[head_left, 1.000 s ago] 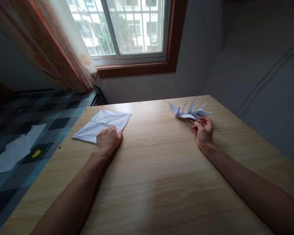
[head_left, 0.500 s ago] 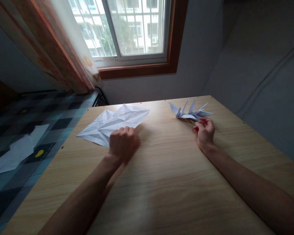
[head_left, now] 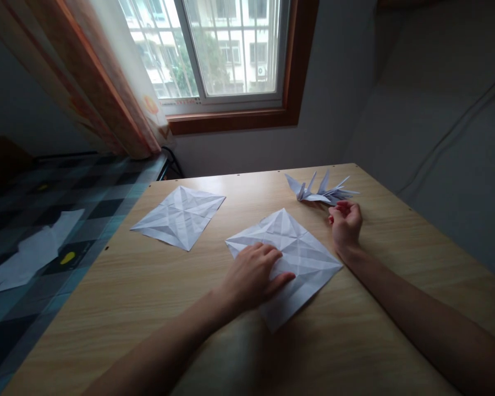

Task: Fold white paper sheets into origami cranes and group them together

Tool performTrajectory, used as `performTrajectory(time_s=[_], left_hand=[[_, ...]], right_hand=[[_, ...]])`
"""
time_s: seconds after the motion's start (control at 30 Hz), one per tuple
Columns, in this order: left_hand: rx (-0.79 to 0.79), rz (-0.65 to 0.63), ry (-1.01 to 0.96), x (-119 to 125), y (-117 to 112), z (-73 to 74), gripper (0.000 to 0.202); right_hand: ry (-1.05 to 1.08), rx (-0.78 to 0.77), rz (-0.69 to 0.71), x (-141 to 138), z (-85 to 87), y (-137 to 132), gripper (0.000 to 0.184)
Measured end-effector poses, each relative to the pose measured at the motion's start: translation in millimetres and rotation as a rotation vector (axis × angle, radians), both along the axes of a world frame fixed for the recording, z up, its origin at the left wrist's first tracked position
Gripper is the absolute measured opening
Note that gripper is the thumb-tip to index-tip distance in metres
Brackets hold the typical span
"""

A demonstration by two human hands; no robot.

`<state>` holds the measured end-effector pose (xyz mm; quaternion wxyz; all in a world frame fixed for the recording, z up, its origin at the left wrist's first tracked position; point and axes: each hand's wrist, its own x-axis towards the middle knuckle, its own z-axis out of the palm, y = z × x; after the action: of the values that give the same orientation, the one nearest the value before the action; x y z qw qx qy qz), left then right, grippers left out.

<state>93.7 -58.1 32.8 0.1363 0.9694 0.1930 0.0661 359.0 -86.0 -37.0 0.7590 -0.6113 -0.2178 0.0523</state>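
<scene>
A creased white square of paper (head_left: 299,250) lies corner-on in the middle of the wooden table, its near corner slightly raised above its shadow. My left hand (head_left: 258,278) rests on its left part, with the thumb apart from the fingers. A second creased paper square (head_left: 179,214) lies flat further left. My right hand (head_left: 346,225) rests on the table with its fingers loosely curled, and nothing shows in them. Just beyond it stands a cluster of folded paper cranes (head_left: 324,190) with pointed wings, several tips overlapping.
The wooden table (head_left: 181,324) has its far edge near the wall under a barred window (head_left: 239,49). To the left is a checked cloth surface (head_left: 94,192) with loose white paper (head_left: 33,256) on it. A patterned curtain (head_left: 107,71) hangs at the window's left.
My left hand has brought one creased sheet from the left to the table's middle and loosened from a fist. The other sheet now shows alone at left. My right hand has barely moved.
</scene>
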Motion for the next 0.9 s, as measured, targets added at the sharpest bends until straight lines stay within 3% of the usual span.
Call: performTrajectory(time_s=[0.07, 0.17, 0.3, 0.37, 0.43, 0.6, 0.9], left_hand=[[0.074, 0.035, 0.022, -0.8, 9.5, -13.0, 0.059], [0.084, 0.034, 0.139, -1.2, 19.8, -31.2, 0.093], [0.057, -0.074, 0.194, 0.1, 24.9, -37.7, 0.102], [0.063, -0.115, 0.176, 0.5, 26.4, -36.2, 0.103], [0.076, -0.134, 0.151, 0.2, 27.9, -35.3, 0.105], [0.092, -0.148, 0.119, -1.9, 31.1, -37.8, 0.107], [0.106, -0.066, 0.211, -10.2, 39.4, -36.3, 0.11]], right_hand=[[-0.097, -0.03, 0.015, -5.6, 5.5, -3.6, 0.027], [-0.493, -0.144, 0.173, -24.1, 17.7, -12.0, 0.027], [-1.16, -0.304, 0.688, -61.2, 24.7, -20.1, 0.074], [-1.328, -0.407, 0.887, -77.0, 20.4, -20.4, 0.096], [-1.352, -0.529, 0.995, -86.7, 14.0, -19.1, 0.103], [-1.33, -0.723, 0.996, -90.9, 9.2, -17.7, 0.101], [-1.39, -0.886, 0.899, -85.0, 19.6, -28.9, 0.093]])
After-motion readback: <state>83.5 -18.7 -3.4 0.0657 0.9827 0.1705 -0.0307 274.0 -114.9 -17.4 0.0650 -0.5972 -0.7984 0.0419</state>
